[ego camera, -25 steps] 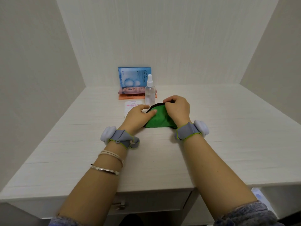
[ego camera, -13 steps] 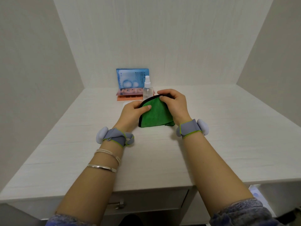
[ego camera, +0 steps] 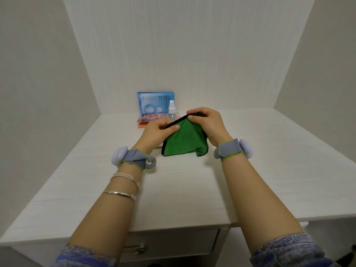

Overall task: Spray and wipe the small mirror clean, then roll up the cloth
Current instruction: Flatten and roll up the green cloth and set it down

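Observation:
A green cloth with a black edge hangs between my two hands above the white desk, its lower part touching the desktop. My left hand pinches the cloth's top edge at its left end. My right hand pinches the same edge at its right end, a bit higher. A small clear spray bottle with a white cap stands just behind my hands. The small mirror is hidden behind my left hand and the cloth.
A blue packet leans on the back wall, with pink and orange packets lying in front of it. White walls close in the desk on three sides. A drawer with a metal handle sits under the front edge.
Both hands have lifted the green cloth off the desk and stretched its black top edge out between them. The mirror that showed beside my left hand is now covered.

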Tool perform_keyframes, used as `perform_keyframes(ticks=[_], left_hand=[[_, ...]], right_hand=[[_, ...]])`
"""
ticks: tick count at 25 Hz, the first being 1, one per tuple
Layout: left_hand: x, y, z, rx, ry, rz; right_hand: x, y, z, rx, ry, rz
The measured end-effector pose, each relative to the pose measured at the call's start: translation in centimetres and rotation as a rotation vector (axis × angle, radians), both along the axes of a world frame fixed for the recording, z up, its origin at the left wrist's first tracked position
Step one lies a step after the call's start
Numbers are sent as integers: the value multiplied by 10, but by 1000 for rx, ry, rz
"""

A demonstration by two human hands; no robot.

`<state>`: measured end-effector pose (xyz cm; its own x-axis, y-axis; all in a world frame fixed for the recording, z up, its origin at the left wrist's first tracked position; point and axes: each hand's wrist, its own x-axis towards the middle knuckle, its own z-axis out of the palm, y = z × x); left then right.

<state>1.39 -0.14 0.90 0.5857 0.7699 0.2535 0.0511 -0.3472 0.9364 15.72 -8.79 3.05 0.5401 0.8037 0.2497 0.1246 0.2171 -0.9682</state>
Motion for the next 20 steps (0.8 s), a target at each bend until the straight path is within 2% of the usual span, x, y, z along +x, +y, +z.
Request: perform_keyframes(ticks=[2, 5, 8, 11, 13, 17, 20], left_hand=[[-5, 2, 10, 21, 52, -24], [-11, -1, 19, -103, 41, -123], [-13, -8, 30, -252, -115, -162], [-12, -13, 45, -346, -225, -126], [-12, -14, 51, -355, -217, -115], [-13, -17, 55, -331, -152, -118], [-13, -14, 55, -308, -162, -41]], right_hand=[[2, -2, 7, 24, 4, -15], [0, -3, 17, 76, -2, -11], [2, -7, 21, 72, 22, 42], [4, -13, 19, -15, 38, 87], [5, -16, 15, -112, -11, 155], [5, -21, 14, -276, -227, 243], [3, -20, 14, -252, -274, 190]])
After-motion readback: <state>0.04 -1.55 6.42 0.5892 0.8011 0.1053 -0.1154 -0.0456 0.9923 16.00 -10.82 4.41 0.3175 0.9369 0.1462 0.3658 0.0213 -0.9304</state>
